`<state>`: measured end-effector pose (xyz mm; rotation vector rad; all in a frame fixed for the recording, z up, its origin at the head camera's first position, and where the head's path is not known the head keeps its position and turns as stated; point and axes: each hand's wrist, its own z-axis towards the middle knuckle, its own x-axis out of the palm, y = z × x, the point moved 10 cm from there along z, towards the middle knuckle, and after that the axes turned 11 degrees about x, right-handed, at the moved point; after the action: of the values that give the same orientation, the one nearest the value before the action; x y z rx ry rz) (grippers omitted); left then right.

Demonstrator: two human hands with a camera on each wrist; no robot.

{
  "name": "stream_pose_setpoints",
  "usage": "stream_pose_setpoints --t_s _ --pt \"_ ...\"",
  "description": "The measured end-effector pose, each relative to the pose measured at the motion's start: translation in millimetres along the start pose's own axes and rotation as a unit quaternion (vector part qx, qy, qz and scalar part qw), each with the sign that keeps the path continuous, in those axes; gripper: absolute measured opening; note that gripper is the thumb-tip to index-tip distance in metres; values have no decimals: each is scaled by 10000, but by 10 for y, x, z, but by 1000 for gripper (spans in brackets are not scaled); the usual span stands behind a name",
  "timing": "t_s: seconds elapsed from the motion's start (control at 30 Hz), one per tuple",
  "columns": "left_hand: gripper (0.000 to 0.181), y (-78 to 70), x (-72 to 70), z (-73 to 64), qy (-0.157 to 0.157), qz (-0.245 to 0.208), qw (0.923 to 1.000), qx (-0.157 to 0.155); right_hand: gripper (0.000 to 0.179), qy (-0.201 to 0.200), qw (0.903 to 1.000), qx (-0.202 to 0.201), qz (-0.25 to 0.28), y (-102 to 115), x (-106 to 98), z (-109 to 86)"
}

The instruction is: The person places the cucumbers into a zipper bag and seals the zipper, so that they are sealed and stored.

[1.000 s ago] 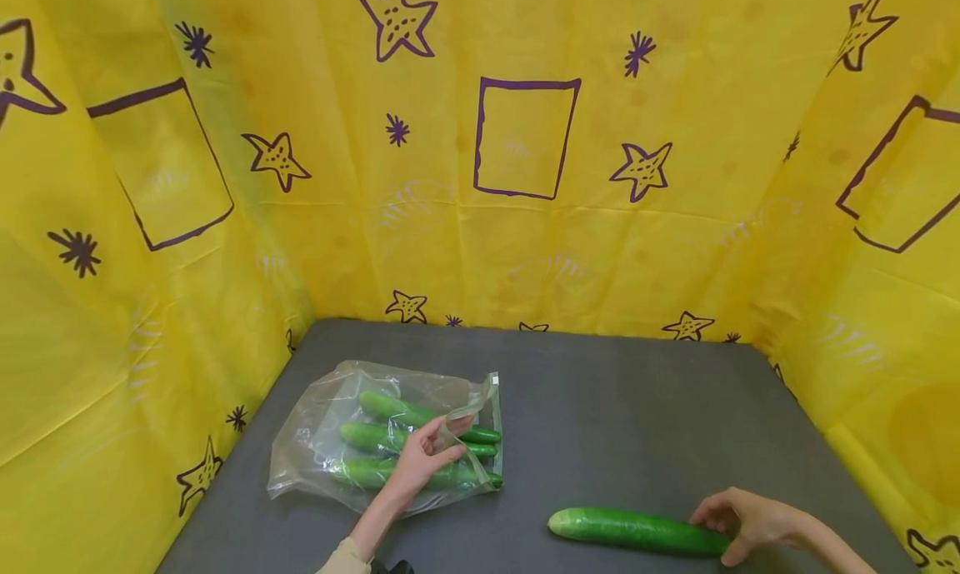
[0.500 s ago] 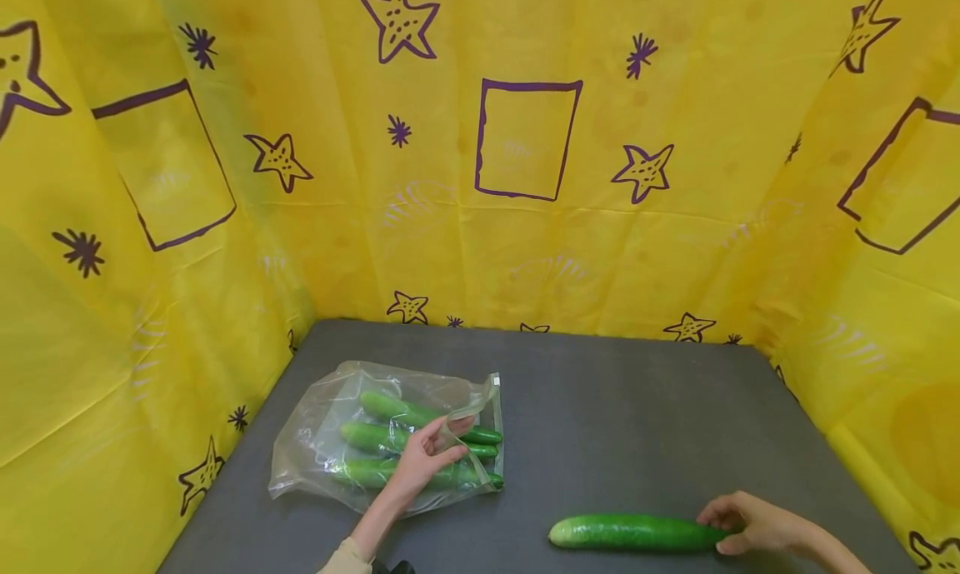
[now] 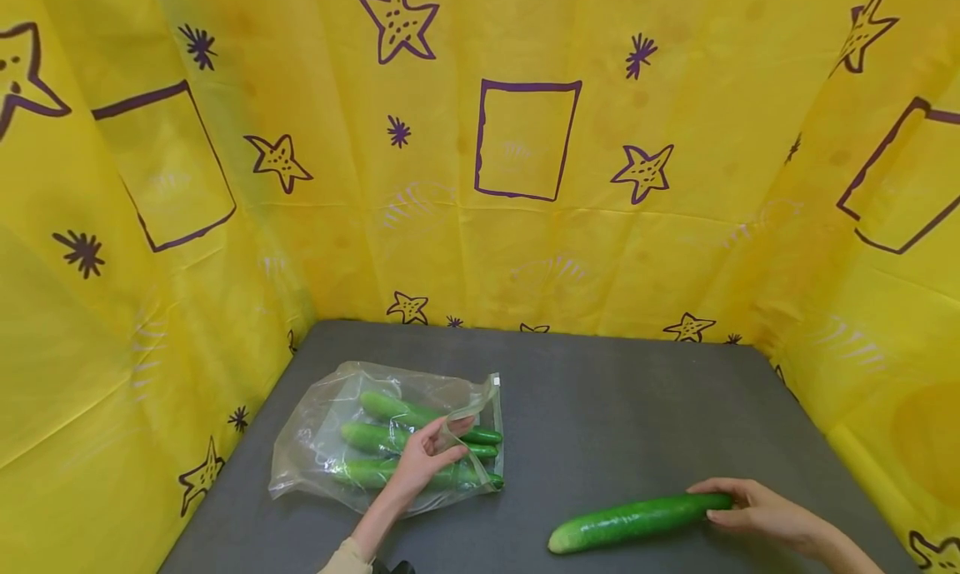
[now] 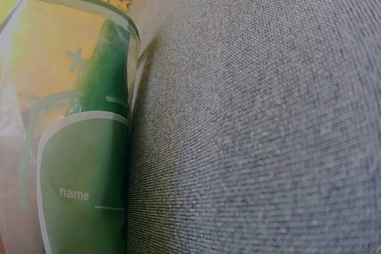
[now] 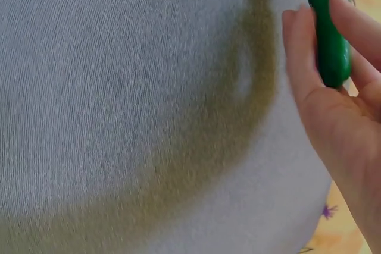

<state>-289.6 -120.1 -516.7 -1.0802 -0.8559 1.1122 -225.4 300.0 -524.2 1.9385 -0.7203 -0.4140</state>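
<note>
A clear zip bag [image 3: 307, 449] lies on the left of the grey table, its mouth facing right. Inside it are three cucumbers, the near one [image 3: 360, 472] closest to the person. My left hand [image 3: 420, 461] pinches the upper lip of the bag and lifts it off the lower edge. In the left wrist view the bag shows a green label [image 4: 83, 188] reading "name". At the right front, my right hand [image 3: 753, 511] grips the right end of a single cucumber [image 3: 626, 524]. That end appears slightly raised, and the pale tip points left.
A grey cloth-covered table [image 3: 600, 407] spreads beneath everything. Yellow curtains [image 3: 517, 266] with purple stars enclose its back and both sides. A small dark object [image 3: 401, 567] shows at the bottom edge, close to the left sleeve [image 3: 348, 557].
The right hand has closed around the end of the single cucumber and swung that end upward and away, so it now lies at a slant. The left hand and bag are still.
</note>
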Motion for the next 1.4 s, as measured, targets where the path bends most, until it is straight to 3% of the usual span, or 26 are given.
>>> stream_pose_setpoints --t_s 0.2,0.37,1.07,1.3,1.4 --pt "56 25 -4 -8 -20 -35 9999 -134 35 40 9959 322 850 -65 12 50" --pt "58 48 -7 -13 -37 -15 9997 -244 34 142 9915 252 1265 -79 26 76" --pt "61 55 -29 -11 -117 118 9997 -204 30 -74 9898 404 1362 -157 26 89" --pt "55 9 3 5 119 -67 9998 140 30 -197 9909 373 1278 -121 14 75" --pt "56 17 1 4 117 -75 9998 115 31 -158 9910 276 1301 -87 30 74"
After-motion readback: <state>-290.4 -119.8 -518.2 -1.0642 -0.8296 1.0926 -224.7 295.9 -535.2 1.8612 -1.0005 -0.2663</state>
